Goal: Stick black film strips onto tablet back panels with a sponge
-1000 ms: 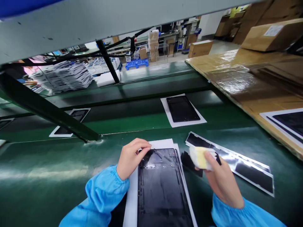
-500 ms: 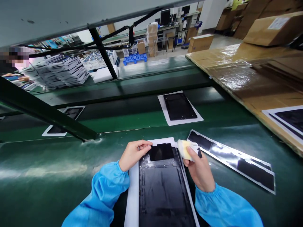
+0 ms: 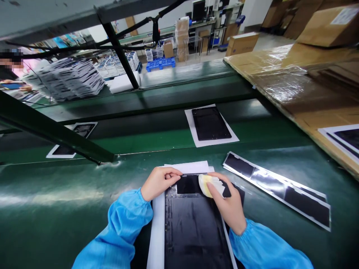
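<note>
A black tablet-shaped panel lies on white sheets on the green bench in front of me. Near its top edge sits a smaller black film piece. My left hand pinches at the film's upper left corner, with thumb and forefinger together. My right hand is closed around a white and yellowish pad, which rests over the film's right end. Two black-and-white strips lie to the right of the panel.
Another dark panel on white paper lies on the green conveyor ahead. A green post slants across the left. Wrapped cardboard borders the right. Stacked sheets stand at the back left, near a person.
My right hand has moved left with the pad, from beside the panel onto the film's right end. The film now looks flatter on the panel. My left hand has stayed at its corner.
</note>
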### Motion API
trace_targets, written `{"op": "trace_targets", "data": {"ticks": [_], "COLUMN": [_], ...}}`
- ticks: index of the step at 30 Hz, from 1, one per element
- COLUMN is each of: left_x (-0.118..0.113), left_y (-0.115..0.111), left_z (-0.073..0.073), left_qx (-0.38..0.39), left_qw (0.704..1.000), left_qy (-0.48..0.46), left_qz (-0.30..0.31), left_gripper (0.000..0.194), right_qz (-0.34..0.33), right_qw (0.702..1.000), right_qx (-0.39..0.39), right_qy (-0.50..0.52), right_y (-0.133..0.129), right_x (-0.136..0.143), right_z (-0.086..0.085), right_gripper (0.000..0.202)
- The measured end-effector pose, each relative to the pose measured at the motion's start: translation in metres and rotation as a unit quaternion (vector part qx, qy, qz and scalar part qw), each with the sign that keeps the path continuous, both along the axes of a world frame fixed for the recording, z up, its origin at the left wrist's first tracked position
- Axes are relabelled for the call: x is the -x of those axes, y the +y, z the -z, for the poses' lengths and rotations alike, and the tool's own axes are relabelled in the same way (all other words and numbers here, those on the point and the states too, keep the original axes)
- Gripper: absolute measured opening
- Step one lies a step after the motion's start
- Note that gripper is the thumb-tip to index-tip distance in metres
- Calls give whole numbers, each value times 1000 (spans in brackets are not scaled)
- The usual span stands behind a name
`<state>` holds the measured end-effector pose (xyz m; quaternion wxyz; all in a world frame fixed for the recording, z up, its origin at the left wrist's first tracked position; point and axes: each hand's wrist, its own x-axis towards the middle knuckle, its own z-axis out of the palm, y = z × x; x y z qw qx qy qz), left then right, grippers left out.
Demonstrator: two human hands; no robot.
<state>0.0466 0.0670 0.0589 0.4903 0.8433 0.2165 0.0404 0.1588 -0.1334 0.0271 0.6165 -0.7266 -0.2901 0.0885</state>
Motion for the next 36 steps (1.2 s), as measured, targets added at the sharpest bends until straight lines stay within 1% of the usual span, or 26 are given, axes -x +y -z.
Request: {"op": "trace_targets", "data": {"ticks": [5, 9, 16, 22, 30, 36], "left_x": [2, 3, 3, 3, 3, 3], "left_y": [0, -2, -3, -4, -3, -3], "left_z": [3, 3, 2, 2, 3, 3], "left_qx": [-5, -11, -45, -47, -54, -56], "left_qw": [1000, 1000, 999, 999, 999, 998], "left_qy": [1, -4, -5, -2, -1, 4], "left_qz": [-5, -10, -7, -8, -3, -3], "left_gripper": [19, 20, 17, 17, 17, 17], "right_qz": [2, -2, -6, -16, -26, -40], "right_qw": [1000, 999, 999, 998, 997, 996], "right_qx": [16, 31, 45, 45, 50, 46], "right_qy": [-26, -27, -23, -28, -47, -64], "right_y": [-1, -1, 0, 0, -1, 0], "right_x": [1, 2, 2, 3, 4, 5], "right_z": [1, 1, -1, 1, 9, 5], "right_gripper": [19, 21, 22, 21, 20, 18]}}
